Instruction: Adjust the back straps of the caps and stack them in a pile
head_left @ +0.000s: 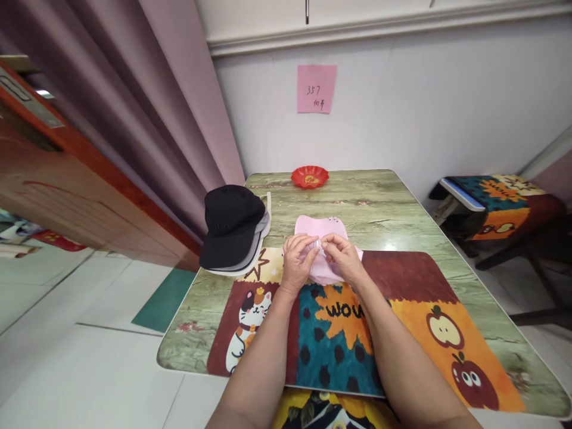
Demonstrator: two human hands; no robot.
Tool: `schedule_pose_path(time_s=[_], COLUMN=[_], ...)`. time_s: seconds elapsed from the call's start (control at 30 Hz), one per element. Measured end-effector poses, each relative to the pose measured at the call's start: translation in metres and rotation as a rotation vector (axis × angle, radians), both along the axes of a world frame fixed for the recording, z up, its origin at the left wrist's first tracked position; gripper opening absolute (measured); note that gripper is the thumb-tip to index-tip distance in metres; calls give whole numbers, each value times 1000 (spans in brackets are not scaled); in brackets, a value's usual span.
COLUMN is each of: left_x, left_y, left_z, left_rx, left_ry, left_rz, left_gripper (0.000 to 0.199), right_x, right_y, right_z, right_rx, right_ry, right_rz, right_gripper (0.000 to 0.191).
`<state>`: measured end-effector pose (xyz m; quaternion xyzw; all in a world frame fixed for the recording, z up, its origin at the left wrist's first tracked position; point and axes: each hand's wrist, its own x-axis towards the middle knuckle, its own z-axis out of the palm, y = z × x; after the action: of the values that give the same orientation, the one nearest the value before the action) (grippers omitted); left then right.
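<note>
A pink cap [325, 273] lies on the patterned mat, its brim [318, 224] pointing toward the wall. My left hand [297, 256] is closed over the cap, thumb and forefinger pinching one side of a small silvery-white piece [317, 243]. From the other side, my right hand [343, 255] pinches at the same piece with its fingertips. The piece is too small to name, and whether it is fixed to the cap cannot be made out. Both hands hide much of the cap's middle.
Stacked caps, a black one [230, 223] on top, rest at the table's left edge. A red scalloped dish [310, 177] stands near the wall. The colourful mat [411, 274] covers the near part of the wood-patterned table [375, 199]. A stool [504, 199] stands right.
</note>
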<state>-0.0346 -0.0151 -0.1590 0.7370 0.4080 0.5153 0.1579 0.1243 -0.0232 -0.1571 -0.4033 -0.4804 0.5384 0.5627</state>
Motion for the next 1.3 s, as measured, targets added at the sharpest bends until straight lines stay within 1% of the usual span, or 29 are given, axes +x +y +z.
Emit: schedule_pose_path(time_s=[0.27, 0.47, 0.67, 0.8, 0.93, 1.03, 1.1, 1.2, 1.3], left_x=[-1, -1, -1, -1, 0, 0, 0, 1, 2], left_y=[0, 0, -1, -2, -3, -2, -2, -3, -5], left_z=[0, 0, 1, 2, 2, 0, 0, 0, 2], left_rx=[-9, -14, -1, -1, -2, 10, 22, 41, 37], left_ry=[9, 15, 3, 29, 89, 111, 106, 81, 24], left_rz=[-9, -19, -37, -16, 13, 36, 53, 66, 82], left_gripper=[23, 22, 20, 21, 21, 24, 26, 30, 28], right_x=[2, 0, 0, 0, -1, -2, -2, -1, 0], right_y=[1, 0, 1, 1, 2, 1, 0, -2, -4], right_z=[-1, -1, -1, -1, -3, -5, -6, -4, -1], right_rx=[19, 1, -1, 22, 50, 92, 134, 201, 247], right_ry=[-5, 0, 42, 28, -4, -57, -143, -285, -351], right_rz=[16, 28, 50, 57, 29, 17, 12, -13, -44], right_gripper=[20, 27, 29, 29, 27, 26, 27, 32, 37])
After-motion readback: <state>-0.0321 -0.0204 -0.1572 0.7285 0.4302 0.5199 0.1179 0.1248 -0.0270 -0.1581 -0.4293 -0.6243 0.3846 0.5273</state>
